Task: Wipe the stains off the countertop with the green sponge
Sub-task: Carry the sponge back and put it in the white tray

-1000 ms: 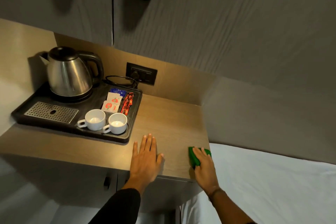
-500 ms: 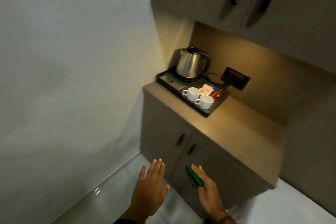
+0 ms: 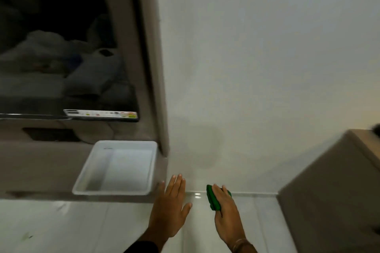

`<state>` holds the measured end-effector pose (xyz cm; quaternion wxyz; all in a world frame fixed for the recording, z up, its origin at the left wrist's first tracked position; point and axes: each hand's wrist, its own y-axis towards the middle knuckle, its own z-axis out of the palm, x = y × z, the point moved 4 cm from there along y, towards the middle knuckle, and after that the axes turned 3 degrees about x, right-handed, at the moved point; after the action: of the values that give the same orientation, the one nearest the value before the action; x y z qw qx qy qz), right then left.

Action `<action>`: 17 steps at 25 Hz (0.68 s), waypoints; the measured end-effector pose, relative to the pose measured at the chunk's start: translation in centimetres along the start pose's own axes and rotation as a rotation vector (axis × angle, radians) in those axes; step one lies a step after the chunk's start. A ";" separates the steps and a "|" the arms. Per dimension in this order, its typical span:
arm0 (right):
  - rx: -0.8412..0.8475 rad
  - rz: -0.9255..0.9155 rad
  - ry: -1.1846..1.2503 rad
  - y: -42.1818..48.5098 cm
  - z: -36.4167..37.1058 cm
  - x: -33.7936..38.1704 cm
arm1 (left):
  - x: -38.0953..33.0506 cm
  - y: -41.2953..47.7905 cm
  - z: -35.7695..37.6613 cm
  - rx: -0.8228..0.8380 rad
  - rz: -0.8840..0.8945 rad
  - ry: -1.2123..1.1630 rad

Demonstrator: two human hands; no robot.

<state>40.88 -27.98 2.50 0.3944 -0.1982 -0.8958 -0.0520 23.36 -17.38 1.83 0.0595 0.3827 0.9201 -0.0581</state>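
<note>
Sponge (image 3: pixel 213 198), green, clamped in my right hand (image 3: pixel 227 211); my left hand (image 3: pixel 170 207) hovers flat, fingers spread. White tray (image 3: pixel 115 168) sits left, grey cabinet (image 3: pixel 329 195) right, floor (image 3: pixel 61 226) below.

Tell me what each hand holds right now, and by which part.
The right hand grips the green sponge, fingers wrapped over its top. The left hand is open, holding nothing.

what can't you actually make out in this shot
- Countertop stains: the cabinet top is cut off by the right edge of the head view.
- Green sponge: mostly covered by the right hand.
- Label strip: print too small.
- Dark glass panel: blurred reflections only.
- White tray: looks empty.
</note>
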 end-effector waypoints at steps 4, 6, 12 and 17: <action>0.088 -0.207 -0.065 5.7 9.7 11.4 | 12.8 -1.6 -1.8 -0.054 -0.203 0.033; 0.116 -0.253 -0.097 8.5 14.1 16.1 | 19.2 -1.6 -2.1 -0.021 -0.282 0.017; 0.214 -0.201 -0.309 15.6 23.6 21.0 | 30.3 0.7 -1.7 0.081 -0.255 0.092; 0.224 -0.126 -0.471 19.2 27.9 19.4 | 33.6 2.2 1.1 0.160 -0.226 0.035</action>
<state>17.53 2.67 -3.69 0.1904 -0.1039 -0.9736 0.0707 1.42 7.43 -4.59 0.0059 0.2813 0.9506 -0.1308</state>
